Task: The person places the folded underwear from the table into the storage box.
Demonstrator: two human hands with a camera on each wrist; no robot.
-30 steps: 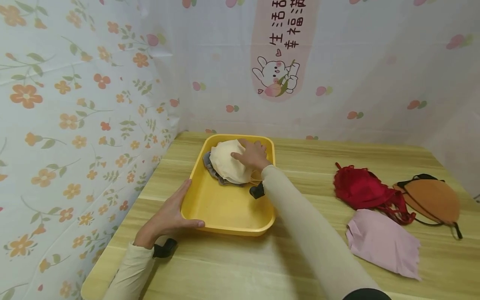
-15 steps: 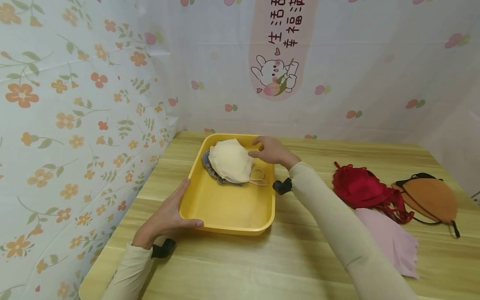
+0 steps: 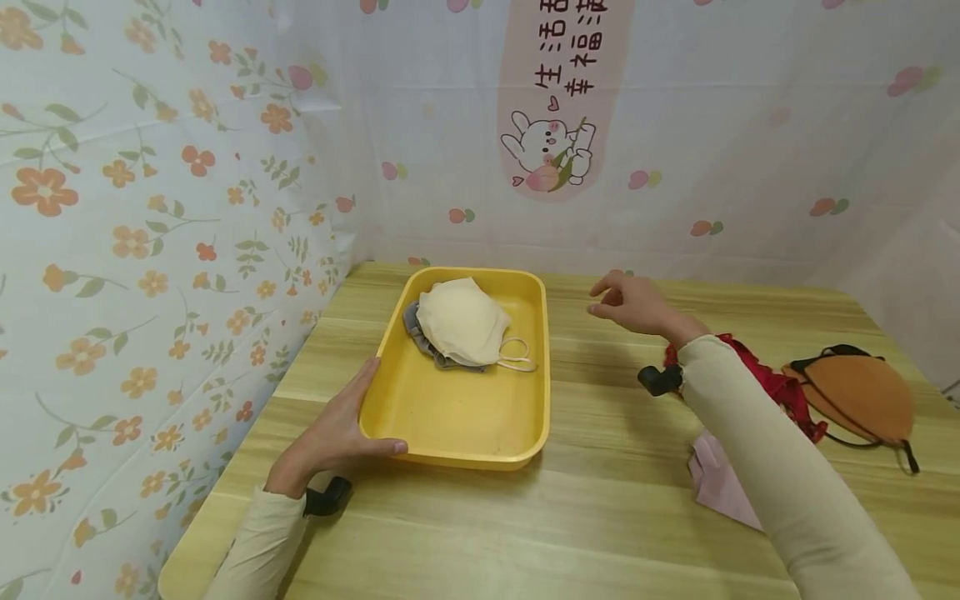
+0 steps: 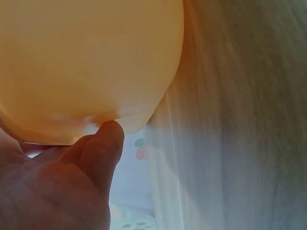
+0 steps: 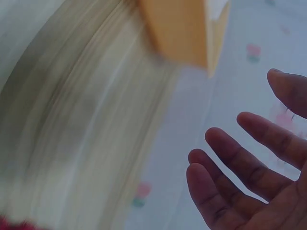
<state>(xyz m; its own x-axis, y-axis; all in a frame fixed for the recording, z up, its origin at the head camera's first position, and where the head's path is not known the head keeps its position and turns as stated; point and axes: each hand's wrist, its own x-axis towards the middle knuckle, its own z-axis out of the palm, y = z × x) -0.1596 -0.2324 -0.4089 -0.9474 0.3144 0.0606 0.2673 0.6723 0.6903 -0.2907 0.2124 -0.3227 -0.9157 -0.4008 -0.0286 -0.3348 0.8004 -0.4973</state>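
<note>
A yellow plastic tray (image 3: 450, 460) stands on the table, and my left hand (image 3: 337, 429) holds its near-left corner. The thumb lies along the front rim, with the other fingers against the left side. In the left wrist view, fingers (image 4: 103, 148) press against the tray's outer wall. Inside the tray, toward the back, a folded cream bra (image 3: 461, 321) with a thin strap loop lies on a grey garment (image 3: 427, 337) that is mostly hidden. My right hand (image 3: 633, 302) is in the air right of the tray, holding nothing, its fingers apart and loosely bent.
On the right lie a red lacy bra (image 3: 795, 400), an orange bra (image 3: 862, 396) with black straps, and a pink garment (image 3: 720, 483). My right sleeve (image 3: 780, 467) partly covers the red and pink pieces. Printed curtains (image 3: 420, 125) hang behind and left of the table (image 3: 465, 533).
My right hand has let go of the cream bra and moved right, out of the tray and over the table. The left hand stays at the tray's corner.
</note>
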